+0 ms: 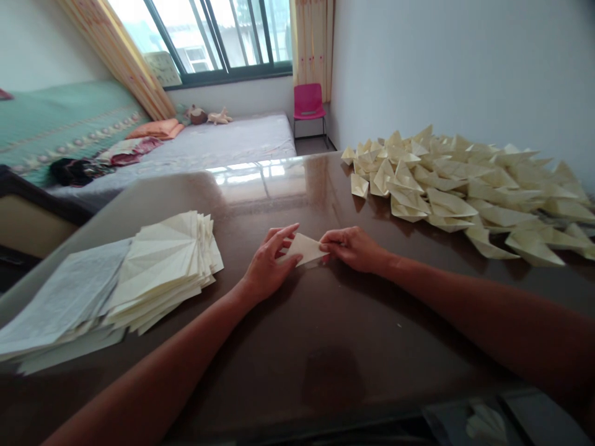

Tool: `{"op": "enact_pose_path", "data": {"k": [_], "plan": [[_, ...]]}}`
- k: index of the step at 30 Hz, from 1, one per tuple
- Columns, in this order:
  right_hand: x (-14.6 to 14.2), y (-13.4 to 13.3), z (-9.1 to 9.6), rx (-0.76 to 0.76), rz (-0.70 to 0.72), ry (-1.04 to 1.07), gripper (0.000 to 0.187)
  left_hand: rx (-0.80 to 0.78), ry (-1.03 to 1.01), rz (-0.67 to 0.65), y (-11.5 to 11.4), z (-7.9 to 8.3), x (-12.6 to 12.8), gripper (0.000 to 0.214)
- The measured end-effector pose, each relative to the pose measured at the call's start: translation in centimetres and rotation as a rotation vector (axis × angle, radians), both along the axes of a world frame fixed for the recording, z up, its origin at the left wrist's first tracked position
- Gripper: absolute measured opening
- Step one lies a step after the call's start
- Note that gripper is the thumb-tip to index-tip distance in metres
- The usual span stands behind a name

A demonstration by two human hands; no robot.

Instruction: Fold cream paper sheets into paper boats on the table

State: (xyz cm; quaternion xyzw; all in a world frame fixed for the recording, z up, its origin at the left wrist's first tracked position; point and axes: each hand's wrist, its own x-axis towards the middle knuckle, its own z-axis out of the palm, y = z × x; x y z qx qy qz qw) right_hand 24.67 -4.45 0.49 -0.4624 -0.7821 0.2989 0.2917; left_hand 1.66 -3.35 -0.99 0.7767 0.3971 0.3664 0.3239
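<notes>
"Cream paper, by the look of it. Where is that folded paper [309,249] exactly?"

"Between the two hands, over the middle of the brown counter [279,353]. I can't tell whether its underside touches the surface. It shows as a small pointed shape with one corner towards the right."

"How does the left hand [272,265] have it?"

"Half curled, fairly loose. The thumb lies on the paper's near side and the fingers bend round by its far side, a little spread."

"And the right hand [349,248]?"

"Closed in a pinch, thumb and forefinger on the right-hand corner, the other fingers tucked in."

"What's near the left arm?"

"A stack of creased cream sheets [155,254], fanned unevenly at its right edge. Beside it, partly under it, are greyish sheets [60,297], reaching towards the left edge of the view."

"That heap on the right?"

"Boat-shaped paper pieces [450,170], crowded together near the white wall [446,68], well apart from the stack. One small piece [359,185] sits at the heap's left edge."

"Anything beyond the counter?"

"A bed [246,136] with an orange pillow [155,128], and a magenta chair [308,102] below a patterned curtain [312,49]."
</notes>
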Motion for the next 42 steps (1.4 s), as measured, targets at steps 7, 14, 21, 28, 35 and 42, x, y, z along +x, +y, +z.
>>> {"op": "enact_pose_path", "data": {"k": [7, 14, 21, 28, 35, 42], "plan": [[0.8, 0.8, 0.2, -0.051, -0.11, -0.069, 0.027, -0.108, 0.01, 0.098, 0.7, -0.4, -0.9, 0.046], [0.4, 0.3, 0.2, 0.04, -0.11, -0.473, 0.032, -0.106, 0.121, 0.092, 0.7, -0.2, -1.1, 0.038], [0.2, -0.8, 0.5, 0.249, -0.131, -0.824, 0.038, -0.094, 0.165, 0.034, 0.2, 0.3, -1.4, 0.044], [-0.8, -1.0, 1.1, 0.457, -0.034, -0.786, 0.02, -0.043, 0.187, 0.079, -0.1, 0.2, -1.0, 0.038], [-2.4, 0.0, -1.5, 0.308, 0.06, -0.283, 0.037, -0.052, 0.182, 0.066, -0.1, 0.2, -1.1, 0.039], [-2.3, 0.2, -1.8, 0.178, 0.023, -0.226, 0.03, -0.143, 0.133, 0.019, -0.1, 0.8, -1.4, 0.044]]}}
